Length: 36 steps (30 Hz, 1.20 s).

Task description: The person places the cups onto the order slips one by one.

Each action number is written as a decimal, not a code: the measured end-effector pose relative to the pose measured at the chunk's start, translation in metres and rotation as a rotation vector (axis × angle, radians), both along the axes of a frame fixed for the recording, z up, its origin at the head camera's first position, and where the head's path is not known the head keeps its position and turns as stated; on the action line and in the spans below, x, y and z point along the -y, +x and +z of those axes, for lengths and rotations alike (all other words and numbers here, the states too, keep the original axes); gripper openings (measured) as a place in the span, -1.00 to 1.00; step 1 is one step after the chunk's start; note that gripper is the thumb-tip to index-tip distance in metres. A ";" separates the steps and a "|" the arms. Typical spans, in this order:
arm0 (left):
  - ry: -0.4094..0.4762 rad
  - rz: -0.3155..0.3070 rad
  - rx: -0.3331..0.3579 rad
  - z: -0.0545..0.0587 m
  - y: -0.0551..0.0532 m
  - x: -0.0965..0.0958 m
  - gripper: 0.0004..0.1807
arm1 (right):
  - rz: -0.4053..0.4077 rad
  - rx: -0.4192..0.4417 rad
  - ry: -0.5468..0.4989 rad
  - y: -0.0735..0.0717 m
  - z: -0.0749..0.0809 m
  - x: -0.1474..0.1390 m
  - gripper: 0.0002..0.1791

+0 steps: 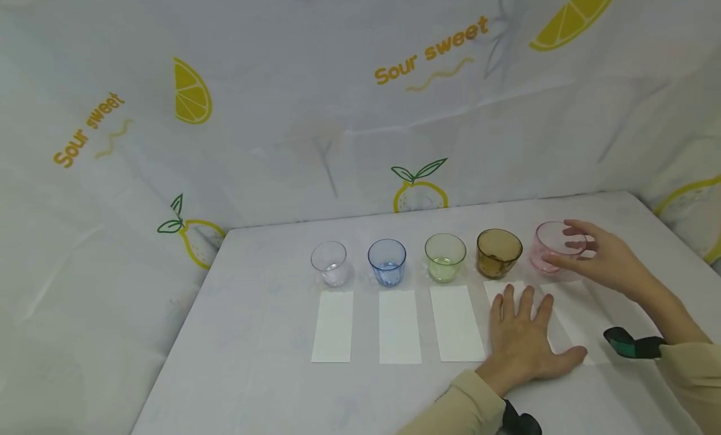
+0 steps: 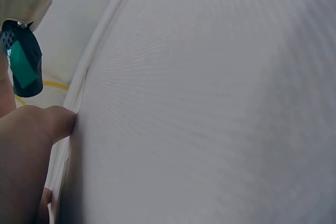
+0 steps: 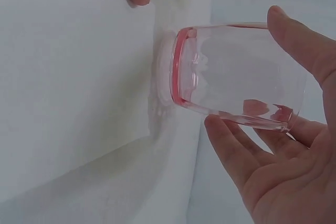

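Note:
My right hand (image 1: 605, 260) holds a pink glass cup (image 1: 543, 250) at the right end of a row of glass cups. In the right wrist view the thumb lies on one side of the pink cup (image 3: 226, 72) and the fingers on the other. The cup stands upright, its base at the tabletop. My left hand (image 1: 521, 341) lies palm down with fingers spread, over a white paper card (image 1: 498, 289) in front of the brown glass cup (image 1: 499, 253). Another white card (image 1: 569, 297) lies between the two hands, before the pink cup.
Leftward along the row stand a green cup (image 1: 445, 258), a blue cup (image 1: 387, 263) and a clear cup (image 1: 329, 264). White cards lie before them: left card (image 1: 332, 327), middle card (image 1: 400, 327), right card (image 1: 457, 323). A lemon-print cloth (image 1: 293, 141) hangs behind the white table (image 1: 253, 372).

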<state>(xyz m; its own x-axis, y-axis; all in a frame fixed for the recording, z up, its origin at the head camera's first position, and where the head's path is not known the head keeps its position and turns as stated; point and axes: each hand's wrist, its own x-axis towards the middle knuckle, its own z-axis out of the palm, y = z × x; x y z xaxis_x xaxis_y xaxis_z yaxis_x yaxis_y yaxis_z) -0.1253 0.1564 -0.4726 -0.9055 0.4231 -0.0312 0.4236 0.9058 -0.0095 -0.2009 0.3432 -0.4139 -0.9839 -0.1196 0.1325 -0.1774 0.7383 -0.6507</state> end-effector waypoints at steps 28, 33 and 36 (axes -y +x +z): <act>-0.033 0.016 -0.007 0.000 0.000 -0.001 -0.07 | 0.082 -0.016 0.011 0.046 0.005 -0.035 -0.07; -0.056 0.023 -0.019 0.000 0.001 -0.001 -0.06 | 0.166 -0.031 -0.040 0.052 -0.001 -0.043 -0.05; -0.062 0.026 -0.017 0.000 0.001 -0.002 -0.06 | 0.260 -0.051 -0.099 0.054 -0.007 -0.047 -0.01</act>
<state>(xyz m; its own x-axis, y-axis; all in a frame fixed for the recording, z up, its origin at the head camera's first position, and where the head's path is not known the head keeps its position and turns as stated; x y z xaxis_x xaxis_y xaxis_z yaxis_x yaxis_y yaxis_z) -0.1243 0.1583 -0.4729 -0.9169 0.3970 -0.0415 0.3991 0.9140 -0.0731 -0.1470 0.3903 -0.4210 -0.9138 -0.3511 0.2043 -0.3866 0.5968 -0.7031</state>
